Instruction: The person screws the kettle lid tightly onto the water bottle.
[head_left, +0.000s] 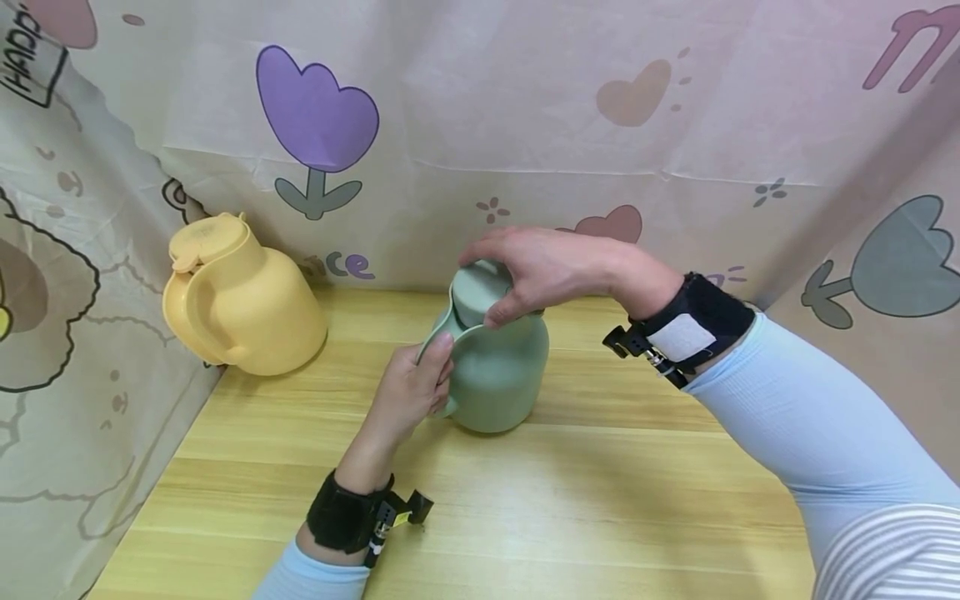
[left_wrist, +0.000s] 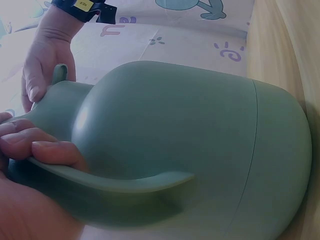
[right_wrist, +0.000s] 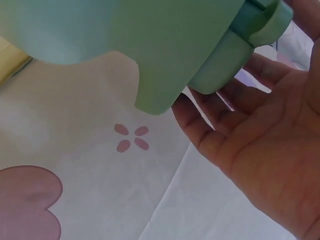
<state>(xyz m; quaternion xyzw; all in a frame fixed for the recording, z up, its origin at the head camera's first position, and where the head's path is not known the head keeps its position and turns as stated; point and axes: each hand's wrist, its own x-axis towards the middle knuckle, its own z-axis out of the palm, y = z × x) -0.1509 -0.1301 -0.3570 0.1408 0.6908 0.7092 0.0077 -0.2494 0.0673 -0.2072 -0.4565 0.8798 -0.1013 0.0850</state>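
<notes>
A green thermos jug [head_left: 498, 379] stands upright on the wooden table. My left hand [head_left: 408, 387] grips its handle [left_wrist: 120, 184], the fingers wrapped round the upper part. From above, my right hand [head_left: 558, 265] holds the jug's round lid [head_left: 477, 292], thumb on the near side and fingers over the far side. In the right wrist view the lid [right_wrist: 220, 65] sits in the jug's neck with a small raised tab [right_wrist: 272, 25], and the fingertips touch its edge. The palm hides part of the lid in the head view.
A yellow thermos jug [head_left: 255, 308] of the same shape stands at the table's back left, its handle turned toward the front left. Behind the wooden table [head_left: 570, 508] hangs a printed curtain [head_left: 480, 100], which also runs along both sides.
</notes>
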